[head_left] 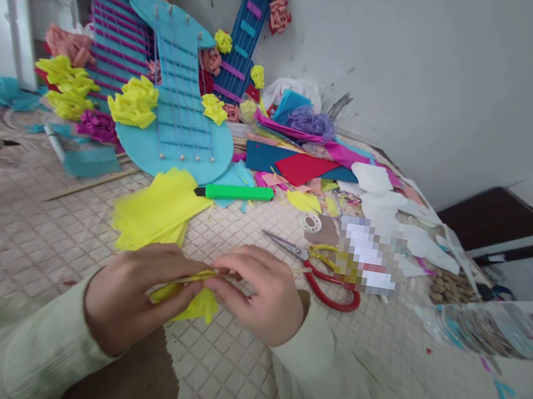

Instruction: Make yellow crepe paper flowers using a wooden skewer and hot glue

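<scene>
A piece of yellow tissue paper (201, 307) is pinched between my two hands, its loose end hanging below the fingers. My left hand (130, 292) has thumb and fingers closed on its left side, along what looks like a thin stick. From the right, my right hand (262, 290) pinches the upper edge with thumb and index finger. The fingertips nearly meet and partly hide the paper. Just beyond my left hand lies a stack of yellow tissue sheets (150, 211). A green marker-like tool (242, 193) with a black end touches the stack's far corner.
Scissors (306, 253) with red and yellow handles lie right of my right hand. A light-blue stringed cutout (181, 118) with yellow paper flowers (135, 101) stands behind. Coloured scraps (302, 168) and purple yarn (312, 122) are piled by the wall. A thin stick (91, 185) lies left.
</scene>
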Action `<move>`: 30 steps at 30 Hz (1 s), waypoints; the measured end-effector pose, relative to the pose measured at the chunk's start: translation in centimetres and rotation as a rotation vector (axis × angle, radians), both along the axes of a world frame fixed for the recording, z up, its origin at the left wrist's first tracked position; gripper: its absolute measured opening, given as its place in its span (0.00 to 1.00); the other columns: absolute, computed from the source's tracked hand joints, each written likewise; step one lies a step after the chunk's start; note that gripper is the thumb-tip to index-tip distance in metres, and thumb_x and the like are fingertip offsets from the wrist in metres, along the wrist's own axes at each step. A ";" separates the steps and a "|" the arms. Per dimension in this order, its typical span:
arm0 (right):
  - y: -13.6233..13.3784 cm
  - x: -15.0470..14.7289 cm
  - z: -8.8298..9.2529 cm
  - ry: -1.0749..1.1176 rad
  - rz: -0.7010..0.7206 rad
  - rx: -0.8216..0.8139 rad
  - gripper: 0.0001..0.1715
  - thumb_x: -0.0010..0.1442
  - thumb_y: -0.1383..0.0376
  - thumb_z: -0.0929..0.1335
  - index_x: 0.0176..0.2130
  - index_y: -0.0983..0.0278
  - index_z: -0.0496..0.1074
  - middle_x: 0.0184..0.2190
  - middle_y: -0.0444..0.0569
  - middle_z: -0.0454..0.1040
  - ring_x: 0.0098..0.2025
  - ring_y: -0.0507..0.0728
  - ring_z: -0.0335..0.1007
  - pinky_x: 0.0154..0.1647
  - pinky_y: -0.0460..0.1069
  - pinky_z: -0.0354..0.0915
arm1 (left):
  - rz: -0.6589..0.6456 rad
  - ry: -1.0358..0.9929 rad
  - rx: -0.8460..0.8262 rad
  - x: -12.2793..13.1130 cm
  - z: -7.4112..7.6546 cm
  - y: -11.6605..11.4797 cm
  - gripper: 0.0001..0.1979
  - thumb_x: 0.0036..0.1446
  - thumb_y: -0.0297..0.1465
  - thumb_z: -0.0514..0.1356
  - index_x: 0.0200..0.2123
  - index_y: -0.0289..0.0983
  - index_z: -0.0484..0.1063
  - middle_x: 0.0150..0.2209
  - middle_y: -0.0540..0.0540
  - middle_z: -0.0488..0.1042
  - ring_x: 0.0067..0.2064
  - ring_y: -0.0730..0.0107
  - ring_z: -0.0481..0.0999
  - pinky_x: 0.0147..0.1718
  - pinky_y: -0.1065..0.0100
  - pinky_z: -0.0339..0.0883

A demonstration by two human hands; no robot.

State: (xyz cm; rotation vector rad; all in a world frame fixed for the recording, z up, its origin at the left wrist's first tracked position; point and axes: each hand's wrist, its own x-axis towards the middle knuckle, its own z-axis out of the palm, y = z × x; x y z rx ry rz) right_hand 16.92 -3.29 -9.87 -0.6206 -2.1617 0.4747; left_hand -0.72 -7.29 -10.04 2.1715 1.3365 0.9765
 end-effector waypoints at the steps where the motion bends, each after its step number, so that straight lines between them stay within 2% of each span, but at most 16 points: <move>1: 0.0 0.0 0.0 0.005 -0.007 -0.014 0.07 0.58 0.66 0.64 0.33 0.68 0.69 0.26 0.47 0.71 0.28 0.50 0.66 0.29 0.45 0.64 | 0.004 -0.001 0.017 0.1 -0.1 0.0 0.09 0.52 0.30 0.54 0.36 0.41 0.72 0.27 0.49 0.75 0.29 0.69 0.72 0.28 0.66 0.65; 7: 0.0 0.2 0.2 0.018 -0.055 -0.017 0.05 0.55 0.68 0.67 0.33 0.68 0.68 0.24 0.45 0.69 0.26 0.49 0.64 0.27 0.43 0.63 | 0.063 -0.062 0.011 0.4 0.3 -0.3 0.11 0.51 0.30 0.56 0.39 0.42 0.71 0.30 0.49 0.76 0.32 0.69 0.73 0.31 0.66 0.67; 11: -0.1 0.4 0.8 0.065 -0.118 -0.066 0.06 0.51 0.68 0.68 0.32 0.67 0.67 0.23 0.43 0.68 0.24 0.47 0.62 0.26 0.42 0.62 | 0.170 -0.128 -0.100 0.5 0.9 -0.6 0.15 0.47 0.34 0.59 0.42 0.44 0.69 0.36 0.50 0.76 0.37 0.66 0.74 0.37 0.64 0.68; 14: -0.1 0.4 1.2 0.104 -0.151 -0.137 0.05 0.51 0.67 0.68 0.30 0.66 0.67 0.23 0.42 0.68 0.22 0.47 0.60 0.24 0.43 0.62 | 0.194 -0.200 -0.220 0.8 0.9 -0.9 0.20 0.47 0.37 0.60 0.45 0.45 0.66 0.40 0.49 0.75 0.41 0.64 0.74 0.40 0.61 0.68; 17: -0.2 0.3 1.3 0.134 -0.157 -0.172 0.05 0.51 0.67 0.68 0.29 0.65 0.66 0.22 0.42 0.68 0.22 0.47 0.60 0.23 0.42 0.62 | 0.179 -0.284 -0.276 1.2 0.6 -1.1 0.21 0.46 0.35 0.60 0.46 0.45 0.64 0.41 0.48 0.74 0.39 0.66 0.75 0.37 0.65 0.70; 22: -0.1 0.4 1.2 0.150 -0.178 -0.152 0.05 0.51 0.66 0.67 0.28 0.65 0.65 0.22 0.41 0.67 0.21 0.46 0.60 0.22 0.41 0.61 | 0.208 -0.318 -0.240 1.4 0.4 -1.1 0.16 0.48 0.33 0.60 0.42 0.46 0.67 0.40 0.49 0.73 0.35 0.69 0.74 0.25 0.74 0.71; 26: 0.3 0.5 1.0 0.126 -0.196 -0.079 0.05 0.53 0.66 0.67 0.28 0.65 0.65 0.21 0.41 0.66 0.22 0.47 0.61 0.23 0.42 0.61 | 0.243 -0.326 -0.262 1.2 0.8 -1.2 0.14 0.48 0.34 0.59 0.42 0.48 0.67 0.39 0.50 0.73 0.38 0.70 0.74 0.24 0.78 0.71; 30: 0.5 0.6 0.7 0.086 -0.200 0.065 0.06 0.57 0.65 0.64 0.30 0.65 0.65 0.23 0.43 0.68 0.25 0.49 0.63 0.26 0.44 0.61 | 0.269 -0.392 -0.348 1.5 1.3 -1.3 0.18 0.49 0.34 0.59 0.45 0.46 0.65 0.33 0.49 0.74 0.36 0.69 0.75 0.24 0.77 0.72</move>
